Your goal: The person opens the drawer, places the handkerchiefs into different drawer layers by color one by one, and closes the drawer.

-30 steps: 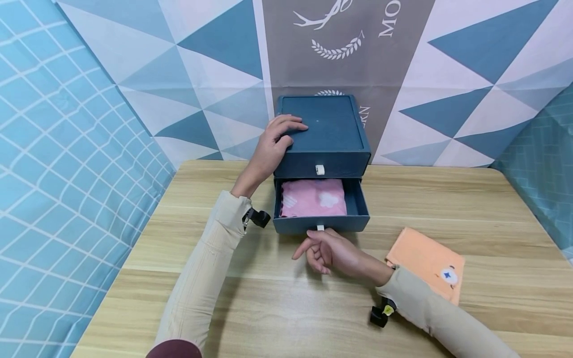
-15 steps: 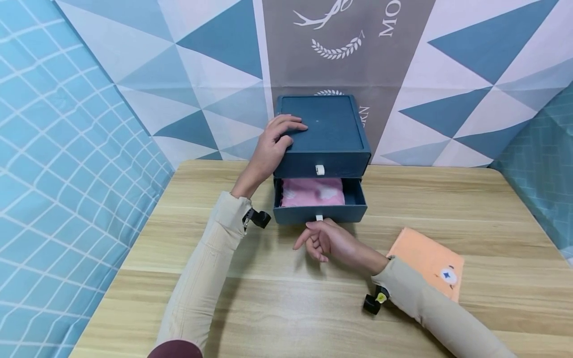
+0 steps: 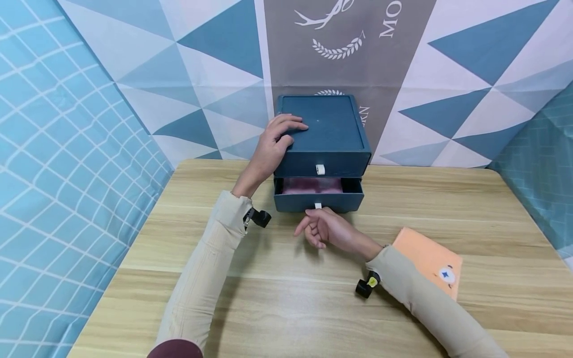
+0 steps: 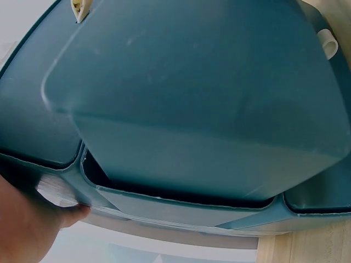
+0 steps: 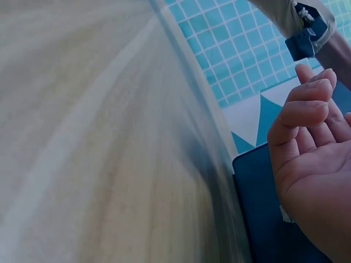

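A dark blue two-drawer box (image 3: 327,127) stands at the table's back. My left hand (image 3: 274,144) rests on its top left edge, fingers laid over the top. The lower drawer (image 3: 293,203) sticks out partway, with a folded pink cloth (image 3: 309,186) inside, mostly shaded by the upper drawer. At the drawer front, my right hand (image 3: 333,231) touches near the white pull tab (image 3: 318,205), its fingers loosely curled. In the right wrist view, the palm of the right hand (image 5: 318,153) faces the camera and holds nothing. The left wrist view shows the drawer front (image 4: 203,71) close up.
A folded orange cloth (image 3: 427,258) with a bear face lies on the wooden table (image 3: 277,308), partly under the right sleeve (image 3: 421,293). The upper drawer (image 3: 295,164) is closed. A patterned backdrop (image 3: 224,74) stands right behind the box.
The lower drawer has slid further into the box, and the right hand has moved away from me along with it. Less of the pink cloth shows. The left hand has stayed put.
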`<state>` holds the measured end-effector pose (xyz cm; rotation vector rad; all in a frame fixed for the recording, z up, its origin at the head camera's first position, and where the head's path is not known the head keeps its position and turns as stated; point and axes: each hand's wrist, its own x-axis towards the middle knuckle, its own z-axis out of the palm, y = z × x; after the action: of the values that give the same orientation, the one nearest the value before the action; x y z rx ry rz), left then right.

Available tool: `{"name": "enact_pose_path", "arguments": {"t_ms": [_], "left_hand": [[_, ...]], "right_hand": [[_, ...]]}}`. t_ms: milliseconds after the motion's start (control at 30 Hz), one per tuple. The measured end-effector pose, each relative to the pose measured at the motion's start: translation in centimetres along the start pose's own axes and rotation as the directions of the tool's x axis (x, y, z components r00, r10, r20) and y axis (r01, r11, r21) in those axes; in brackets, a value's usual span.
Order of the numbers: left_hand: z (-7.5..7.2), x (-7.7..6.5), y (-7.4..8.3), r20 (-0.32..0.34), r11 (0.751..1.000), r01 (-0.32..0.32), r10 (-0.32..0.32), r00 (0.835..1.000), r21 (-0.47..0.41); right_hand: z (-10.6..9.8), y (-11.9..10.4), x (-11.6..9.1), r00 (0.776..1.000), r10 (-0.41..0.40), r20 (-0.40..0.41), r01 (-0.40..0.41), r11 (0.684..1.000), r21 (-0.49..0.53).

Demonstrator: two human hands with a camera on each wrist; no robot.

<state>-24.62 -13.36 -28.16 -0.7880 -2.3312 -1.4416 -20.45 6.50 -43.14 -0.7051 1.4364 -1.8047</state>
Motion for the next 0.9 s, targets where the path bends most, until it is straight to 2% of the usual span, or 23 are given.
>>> {"name": "enact_pose_path", "arguments": {"t_ms": [200, 400, 500, 733, 900], "left_hand": [[0.1, 0.1, -0.2, -0.002, 1.000, 0.006, -0.006, 1.000, -0.004], [0.6, 0.8, -3.0, -0.015, 1.000, -0.010, 0.010, 1.000, 0.002], [0.8, 1.0, -3.9, -0.020, 1.000, -0.012, 0.013, 1.000, 0.012], [0.9, 1.0, -4.1, -0.014, 0.999, -0.017, 0.017, 1.000, 0.035], [0.6, 1.0, -4.2, -0.025, 0.998, -0.040, 0.041, 0.999, 0.042]], "right_hand": [[-0.5, -0.2, 0.3, 1.000, 0.009, 0.000, -0.009, 1.000, 0.008], [-1.0, -0.4, 0.7, 1.000, 0.009, 0.008, -0.009, 1.000, 0.016], [-1.4, -0.5, 1.0, 1.000, 0.004, 0.004, -0.004, 1.000, 0.023], [-2.5, -0.8, 1.7, 1.000, 0.021, 0.018, -0.022, 0.996, 0.089], [-3.2, -1.0, 2.5, 0.997, 0.046, 0.061, -0.053, 0.991, 0.120]]}}
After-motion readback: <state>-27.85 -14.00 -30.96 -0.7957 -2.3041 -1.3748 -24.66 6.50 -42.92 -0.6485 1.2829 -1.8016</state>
